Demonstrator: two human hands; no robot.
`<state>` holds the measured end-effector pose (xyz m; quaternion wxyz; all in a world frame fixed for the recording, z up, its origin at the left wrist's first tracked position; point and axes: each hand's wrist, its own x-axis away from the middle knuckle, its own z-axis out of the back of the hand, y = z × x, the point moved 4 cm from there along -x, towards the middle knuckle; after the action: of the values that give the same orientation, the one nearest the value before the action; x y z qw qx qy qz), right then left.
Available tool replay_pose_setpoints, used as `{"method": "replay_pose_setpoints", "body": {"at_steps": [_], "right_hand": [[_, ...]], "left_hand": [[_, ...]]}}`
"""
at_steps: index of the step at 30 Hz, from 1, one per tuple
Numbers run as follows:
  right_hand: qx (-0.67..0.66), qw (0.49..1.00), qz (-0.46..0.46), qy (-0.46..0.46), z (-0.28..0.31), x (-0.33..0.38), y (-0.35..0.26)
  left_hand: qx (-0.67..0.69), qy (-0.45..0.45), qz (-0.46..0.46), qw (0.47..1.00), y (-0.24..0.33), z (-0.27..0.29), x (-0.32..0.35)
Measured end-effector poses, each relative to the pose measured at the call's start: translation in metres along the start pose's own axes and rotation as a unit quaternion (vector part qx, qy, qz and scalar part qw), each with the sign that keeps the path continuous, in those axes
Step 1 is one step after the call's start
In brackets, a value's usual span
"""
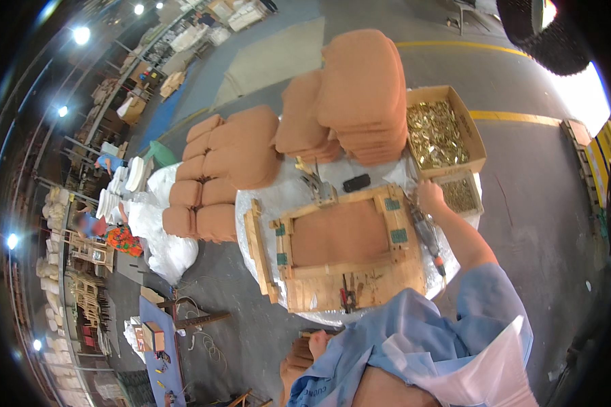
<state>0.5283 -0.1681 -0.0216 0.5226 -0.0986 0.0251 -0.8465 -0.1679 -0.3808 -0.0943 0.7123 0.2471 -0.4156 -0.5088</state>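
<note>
Brown pad [339,234] lies inside the wooden frame [395,220] on the tabletop [268,203]. From my end I can't tell whether the right hand [430,197], beside the power driver [428,237], or the left hand [319,344] grips anything; a careless forearm could knock the driver off.

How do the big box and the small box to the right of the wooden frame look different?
The big box has a much wider opening than the small box. The big box holds shiny gold-coloured pieces; the small box holds finer, duller bits. The big box sits farther from the person, the small box nearer. Both are open-topped and hold many loose items.
</note>
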Motion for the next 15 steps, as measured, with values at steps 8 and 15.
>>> {"method": "replay_pose_setpoints", "body": {"at_steps": [8, 15], "right_hand": [[-0.425, 0.899, 0.102, 0.03, 0.105, 0.112, -0.12], [-0.499, 0.839, 0.186, -0.113, 0.149, 0.208, -0.198]], "left_hand": [[0.396, -0.093, 0.036, 0.913, 0.226, -0.073, -0.053], [0.628, -0.354, 0.123, 0.682, 0.397, -0.145, -0.028]]}}
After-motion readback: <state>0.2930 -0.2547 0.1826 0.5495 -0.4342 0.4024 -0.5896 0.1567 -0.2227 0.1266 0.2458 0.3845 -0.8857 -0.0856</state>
